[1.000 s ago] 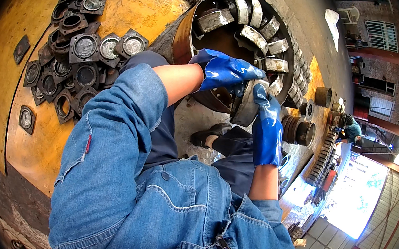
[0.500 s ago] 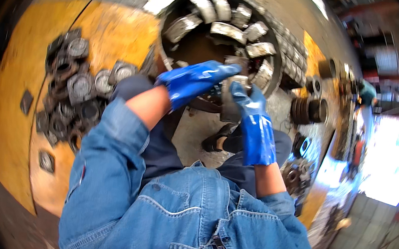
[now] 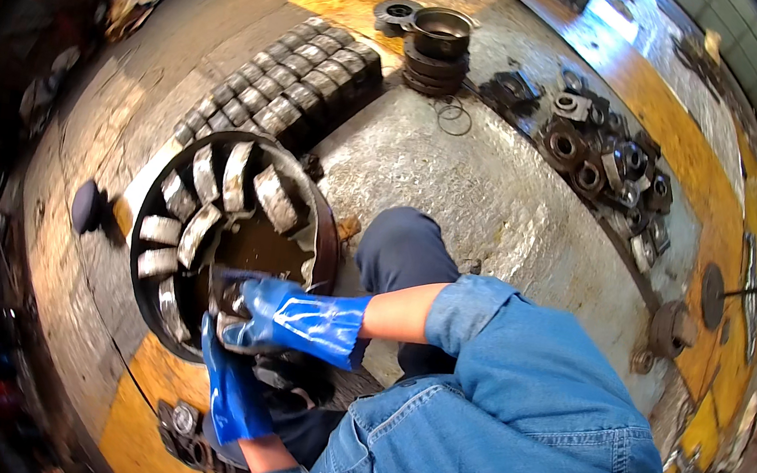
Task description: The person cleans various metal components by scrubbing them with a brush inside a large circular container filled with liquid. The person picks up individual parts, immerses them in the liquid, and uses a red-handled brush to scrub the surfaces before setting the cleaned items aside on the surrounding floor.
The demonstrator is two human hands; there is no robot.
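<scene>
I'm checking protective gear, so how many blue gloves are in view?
2: one glove on the left hand, the other glove on the right hand, both at the near side of the round tub. More could be hidden from this view.

Curved blocks [image 3: 236,176] in tub [image 3: 327,251], block rows [image 3: 309,67] behind.

The person's right hand [image 3: 293,319] reaches leftward in a curled grip, its bare forearm [image 3: 401,311] nearly level; the left hand [image 3: 232,394] slants upward just below, 2 blue-gloved hands close together.
</scene>
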